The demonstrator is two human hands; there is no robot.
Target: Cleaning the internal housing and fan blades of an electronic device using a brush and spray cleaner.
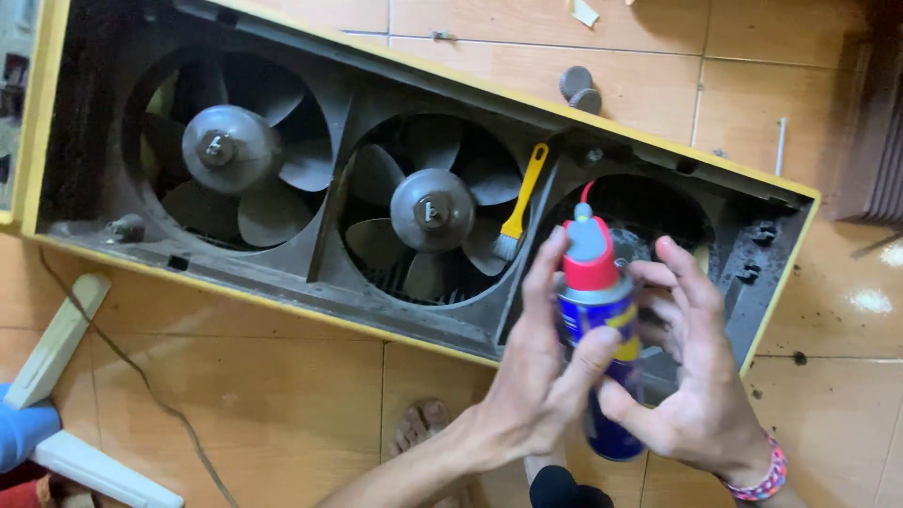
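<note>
My left hand (541,372) grips a blue and yellow spray can (602,348) with a red cap and a thin red straw, held upright over the right end of a long yellow-framed fan unit (310,296). My right hand (691,376) cups the can from the right, fingers spread and touching it. The unit lies on the floor with two dusty grey fan blades (230,150) (431,209) in place; the rightmost round opening (649,202) behind the can shows no blade. A yellow-handled brush (520,202) rests between the middle fan and that opening.
Orange floor tiles (263,404) surround the unit. A thin cable (132,367) trails across the floor at left, beside white plastic bars (56,339). Two round grey caps (579,87) lie beyond the unit. My bare toes (420,423) show below. A dark slatted grille (879,122) stands at far right.
</note>
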